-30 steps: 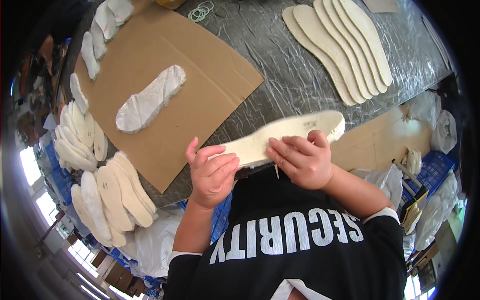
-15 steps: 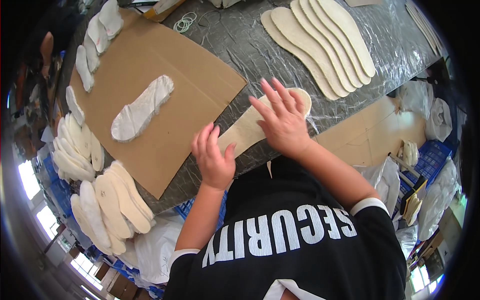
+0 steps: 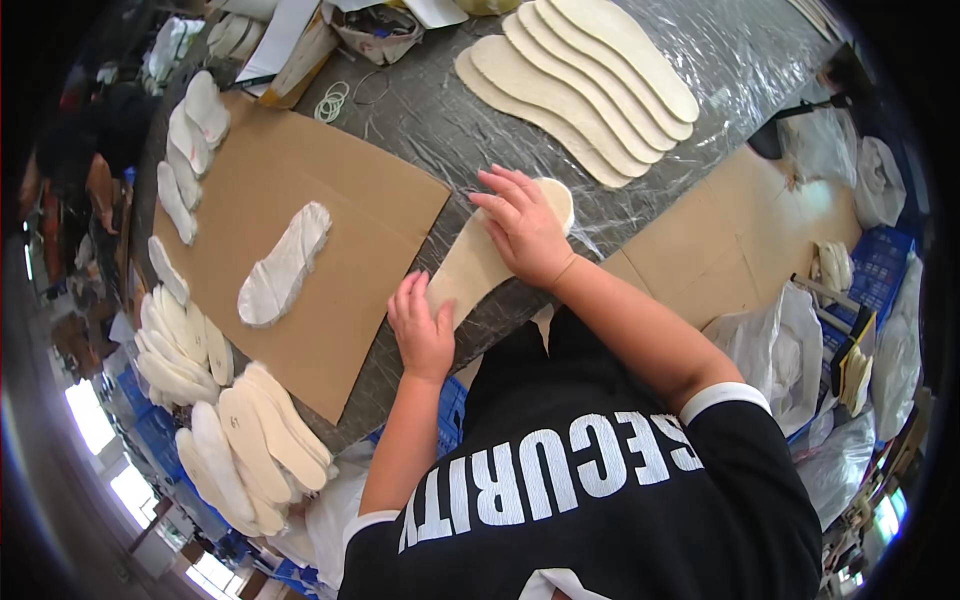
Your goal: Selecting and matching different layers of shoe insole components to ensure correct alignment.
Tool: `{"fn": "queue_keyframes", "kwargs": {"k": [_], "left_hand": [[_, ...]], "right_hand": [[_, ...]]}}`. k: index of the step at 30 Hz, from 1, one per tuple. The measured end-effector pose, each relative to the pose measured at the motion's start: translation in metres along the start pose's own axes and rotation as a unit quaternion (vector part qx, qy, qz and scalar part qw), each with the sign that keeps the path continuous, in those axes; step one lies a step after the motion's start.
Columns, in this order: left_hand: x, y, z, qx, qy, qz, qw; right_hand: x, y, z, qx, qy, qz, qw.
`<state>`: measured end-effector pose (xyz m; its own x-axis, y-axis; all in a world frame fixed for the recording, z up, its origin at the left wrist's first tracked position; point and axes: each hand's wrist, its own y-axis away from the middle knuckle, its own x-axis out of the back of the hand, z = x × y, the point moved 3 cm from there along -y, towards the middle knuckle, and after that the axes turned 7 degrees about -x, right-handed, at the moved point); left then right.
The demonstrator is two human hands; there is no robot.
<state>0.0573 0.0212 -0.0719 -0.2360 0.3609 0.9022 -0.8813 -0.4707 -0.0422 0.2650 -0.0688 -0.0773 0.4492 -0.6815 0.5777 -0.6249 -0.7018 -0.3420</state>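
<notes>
Watching from afar, I see a cream insole point(image 3: 468, 262) lying flat on the grey table point(image 3: 420, 125), at a slant. I judge the work on it partway: it is laid down, just apart from the fanned insoles point(image 3: 590, 90) beyond. A white insole point(image 3: 285, 265) lies alone on the cardboard point(image 3: 355, 200) to the left, with heaped insoles point(image 3: 255, 430) beside that sheet; whether any are finished, I cannot tell. The left hand point(image 3: 422, 328) bends over the cream insole's near end, thumb and fingers apart. The right hand point(image 3: 525, 228) reaches across its far end, palm down, fingers stretched and loose. Neither hand is clamped on it; how firmly they press, I cannot tell.
</notes>
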Motion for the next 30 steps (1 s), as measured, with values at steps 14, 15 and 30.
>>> {"fn": "queue_keyframes", "kwargs": {"k": [14, 15, 30], "left_hand": [[0.038, -0.007, 0.054, 0.258, 0.441, -0.14, 0.848], [0.041, -0.01, 0.061, 0.255, 0.441, -0.142, 0.849], [0.025, -0.01, 0.08, 0.17, 0.294, -0.091, 0.936]], "right_hand": [[0.054, 0.067, -0.025, -0.348, -0.347, -0.134, 0.861], [0.043, 0.081, -0.026, -0.434, -0.431, -0.202, 0.765], [0.003, 0.085, -0.032, -0.415, -0.446, -0.232, 0.758]]}}
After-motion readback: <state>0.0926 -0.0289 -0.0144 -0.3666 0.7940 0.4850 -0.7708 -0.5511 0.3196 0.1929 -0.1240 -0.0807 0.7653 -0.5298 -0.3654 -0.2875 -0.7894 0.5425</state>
